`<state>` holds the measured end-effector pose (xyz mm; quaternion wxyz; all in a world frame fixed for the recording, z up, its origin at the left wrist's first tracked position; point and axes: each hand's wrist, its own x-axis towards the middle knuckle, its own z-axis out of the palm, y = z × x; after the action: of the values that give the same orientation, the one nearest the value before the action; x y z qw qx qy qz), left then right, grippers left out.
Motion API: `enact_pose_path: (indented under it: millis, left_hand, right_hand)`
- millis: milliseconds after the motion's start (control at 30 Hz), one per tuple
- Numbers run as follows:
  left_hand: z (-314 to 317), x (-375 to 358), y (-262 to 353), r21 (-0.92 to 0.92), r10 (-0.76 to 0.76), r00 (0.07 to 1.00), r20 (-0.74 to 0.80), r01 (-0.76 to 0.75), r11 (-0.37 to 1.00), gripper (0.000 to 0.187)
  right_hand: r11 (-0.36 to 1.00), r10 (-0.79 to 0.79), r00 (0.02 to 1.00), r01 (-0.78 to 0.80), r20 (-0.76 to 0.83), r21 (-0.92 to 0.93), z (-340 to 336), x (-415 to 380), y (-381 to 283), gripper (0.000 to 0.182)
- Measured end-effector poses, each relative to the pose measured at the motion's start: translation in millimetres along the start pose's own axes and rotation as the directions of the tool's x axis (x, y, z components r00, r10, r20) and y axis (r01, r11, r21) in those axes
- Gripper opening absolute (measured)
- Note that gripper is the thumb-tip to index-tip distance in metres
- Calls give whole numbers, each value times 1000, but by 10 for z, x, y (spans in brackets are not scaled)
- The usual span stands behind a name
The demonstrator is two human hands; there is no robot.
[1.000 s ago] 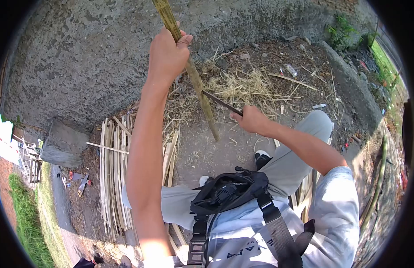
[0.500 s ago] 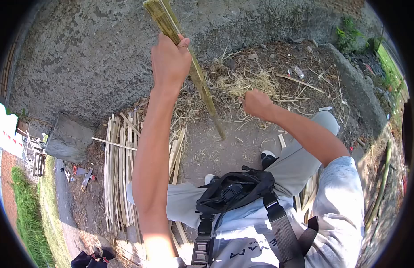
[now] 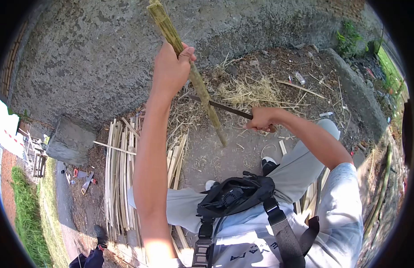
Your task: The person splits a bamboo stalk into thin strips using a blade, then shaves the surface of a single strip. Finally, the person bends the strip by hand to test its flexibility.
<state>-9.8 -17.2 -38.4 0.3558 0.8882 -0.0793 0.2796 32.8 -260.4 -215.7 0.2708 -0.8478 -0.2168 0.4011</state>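
Note:
My left hand [image 3: 172, 69] is closed round the upper part of a long piece of split bamboo [image 3: 200, 87], which slants down to the right toward the ground. In my right hand [image 3: 262, 119] is the handle of a machete [image 3: 231, 109] with a long, dark, narrow blade. The blade crosses the bamboo below my left hand, overlapping it in this view. Beyond the blade lies a heap of pale bamboo shavings [image 3: 256, 91].
Many split bamboo strips [image 3: 119, 178] lie in a stack left of my legs. A rough wall [image 3: 104, 53] rises ahead. A concrete block [image 3: 70, 140] and a handsaw [image 3: 87, 183] sit at the left. Part of another person [image 3: 93, 259] shows at the lower left.
My right hand has come down slightly and turned, so the machete's blade now shows broadside across the bamboo. My left hand keeps its grip, slightly lower. The person at lower left has shifted.

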Motion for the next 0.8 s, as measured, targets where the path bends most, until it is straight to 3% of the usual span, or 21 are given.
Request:
enact_pose_path:
  millis: [167, 300, 367, 467, 567, 633, 700, 800]
  left_hand:
    - [146, -29, 136, 62, 3, 999, -53, 0, 998, 17]
    - [192, -61, 315, -58, 51, 988, 148, -43, 997, 13]
    - [207, -33, 278, -89, 62, 984, 166, -47, 995, 13]
    - [213, -36, 362, -95, 86, 978, 190, -69, 993, 12]
    - [286, -69, 362, -92, 98, 984, 146, -86, 992, 14]
    - [308, -84, 337, -89, 105, 989, 105, -96, 991, 15]
    - [278, -84, 329, -77, 117, 990, 81, -110, 991, 15]
    - [283, -149, 342, -51, 85, 996, 4, -85, 995, 15]
  right_hand:
    - [1000, 10, 999, -9, -46, 16, 45, 40, -178, 41]
    - [997, 65, 994, -67, 93, 25, -148, 206, -18, 40]
    - [996, 91, 988, -88, 124, -26, -209, 251, -1, 41]
    - [998, 6, 1000, -5, 16, -56, -54, 395, -54, 40]
    - [932, -127, 973, 51, -192, -358, 121, 496, -195, 22]
    - [938, -127, 955, 27, -268, -345, 187, 421, -342, 22]
    - [965, -74, 887, -52, -457, -257, 286, 621, -250, 26]
    - [983, -74, 849, -25, -523, -180, 343, 487, -296, 27]
